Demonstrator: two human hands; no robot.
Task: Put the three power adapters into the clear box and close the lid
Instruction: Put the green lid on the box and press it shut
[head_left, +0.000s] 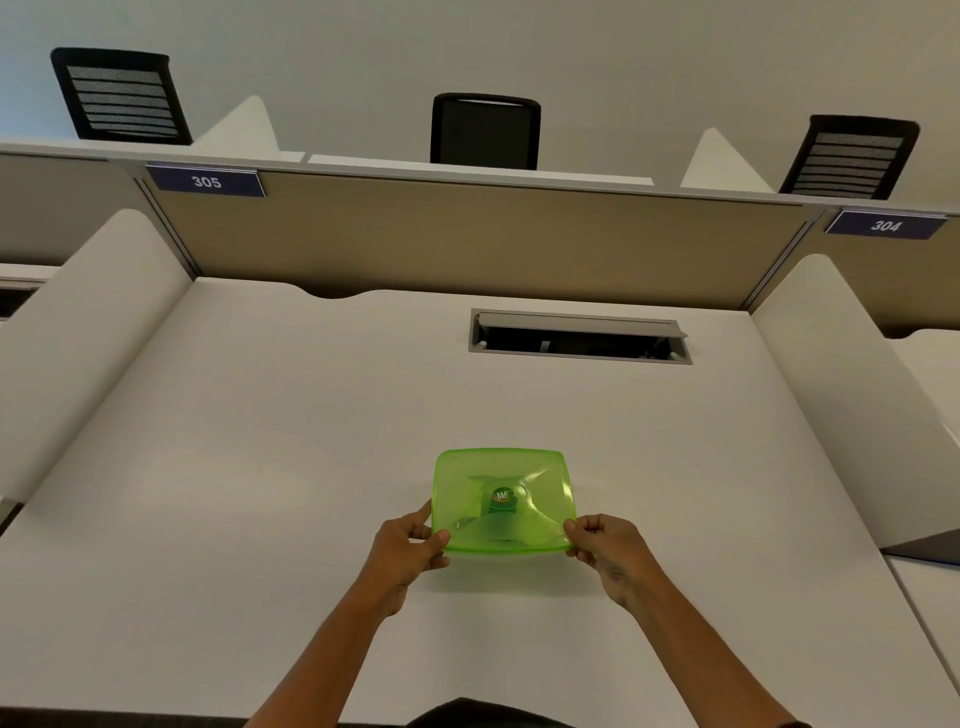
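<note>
A person sits at a white desk (260, 467), seen from above and behind the hands. Both bare arms reach forward to a translucent green lid (503, 499) near the middle of the desk, close to the near edge. The left hand (410, 551) pinches the lid's near left corner between thumb and curled fingers. The right hand (605, 545) pinches the near right corner the same way. The lid is square with rounded corners and has a small round label at its centre. Dark shapes show dimly through the green plastic; what they are cannot be told, and the clear box itself is hidden under the lid.

Farther away, right of centre, a rectangular cable slot (579, 338) is cut into the desk. A tan divider panel (467, 234) stands along the far edge, with number signs reading 305 (206, 181) on the left and 304 (885, 225) on the right. Three black chairs (485, 130) show beyond it.
</note>
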